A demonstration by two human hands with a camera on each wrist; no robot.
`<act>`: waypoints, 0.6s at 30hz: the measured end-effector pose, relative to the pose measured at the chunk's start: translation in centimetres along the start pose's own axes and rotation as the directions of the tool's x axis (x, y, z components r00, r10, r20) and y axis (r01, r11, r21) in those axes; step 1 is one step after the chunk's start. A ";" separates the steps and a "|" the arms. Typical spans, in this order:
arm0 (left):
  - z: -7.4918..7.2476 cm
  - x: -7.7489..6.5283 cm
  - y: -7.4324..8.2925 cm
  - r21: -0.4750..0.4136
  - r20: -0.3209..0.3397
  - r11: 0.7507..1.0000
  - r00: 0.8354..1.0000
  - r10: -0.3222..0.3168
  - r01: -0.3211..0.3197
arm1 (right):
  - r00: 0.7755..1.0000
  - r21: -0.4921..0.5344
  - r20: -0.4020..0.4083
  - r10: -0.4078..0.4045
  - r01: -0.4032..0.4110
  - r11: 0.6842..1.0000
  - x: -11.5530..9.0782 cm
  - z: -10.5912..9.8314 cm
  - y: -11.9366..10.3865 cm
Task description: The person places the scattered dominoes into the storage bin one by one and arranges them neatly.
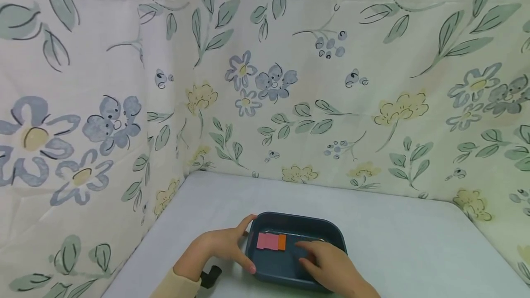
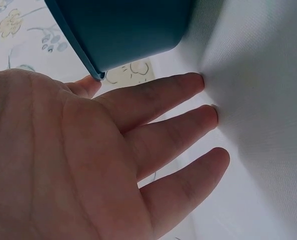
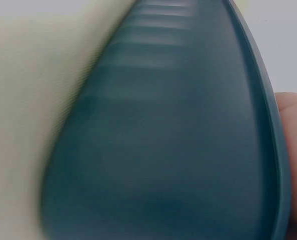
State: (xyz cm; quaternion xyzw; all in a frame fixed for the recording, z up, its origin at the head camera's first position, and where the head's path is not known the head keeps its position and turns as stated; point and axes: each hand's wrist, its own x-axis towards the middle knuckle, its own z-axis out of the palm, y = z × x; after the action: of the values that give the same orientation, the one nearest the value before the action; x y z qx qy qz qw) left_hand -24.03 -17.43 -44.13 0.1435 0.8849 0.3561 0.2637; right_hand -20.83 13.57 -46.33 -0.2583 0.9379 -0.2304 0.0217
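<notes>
A dark blue tray (image 1: 278, 265) sits on the white table. Inside it, toward the left, lies a flat pink piece (image 1: 267, 241) with an orange piece (image 1: 282, 242) against its right side. My left hand (image 1: 223, 244) is at the tray's left end, thumb and index finger spread along the rim; in the left wrist view its other fingers extend loosely below the tray wall (image 2: 123, 30). My right hand (image 1: 331, 265) reaches over the tray's right part, index finger and thumb apart with nothing seen between them. Its remaining fingers are mostly hidden; the right wrist view shows mainly the tray's outer wall (image 3: 163, 140).
A white cloth covers the table (image 1: 414, 247). Floral curtains (image 1: 314, 82) stand behind it and along its left side. A small black object (image 1: 212, 276) is by my left wrist, below the cream sleeve (image 1: 175, 285).
</notes>
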 end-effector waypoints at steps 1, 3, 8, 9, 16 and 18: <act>0.0 0.0 0.0 -0.001 0.000 1.000 1.000 -0.001 0.001 | 1.000 0.008 0.002 -0.001 0.001 1.000 -0.1 -0.1 0.1; 0.1 0.0 -0.1 -0.004 0.002 1.000 1.000 -0.001 0.001 | 1.000 0.038 0.012 -0.003 0.002 0.999 -0.4 -0.3 0.4; 0.2 0.0 -0.1 -0.013 0.011 1.000 1.000 0.024 -0.023 | 0.999 0.105 0.034 -0.018 0.015 0.994 -1.5 -1.0 0.8; 0.2 -0.1 -0.1 -0.015 0.013 0.999 1.000 0.029 -0.029 | 0.999 0.116 0.034 -0.024 0.020 0.993 -1.7 -1.1 0.9; 0.1 -0.1 0.0 -0.014 0.004 1.000 1.000 0.014 -0.014 | 0.996 0.170 -0.008 -0.091 0.091 0.981 -2.9 -2.3 0.6; 0.0 -0.2 0.1 -0.012 0.000 1.000 1.000 0.006 -0.006 | 0.995 0.199 -0.013 -0.098 0.099 0.975 -3.0 -2.7 0.5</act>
State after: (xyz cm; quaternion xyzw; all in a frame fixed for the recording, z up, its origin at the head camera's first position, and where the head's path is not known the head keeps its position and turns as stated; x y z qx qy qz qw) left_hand -23.84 -17.42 -44.01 0.1445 0.8823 0.3620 0.2637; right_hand -18.87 16.54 -44.38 -0.3007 0.8962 -0.3244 0.0343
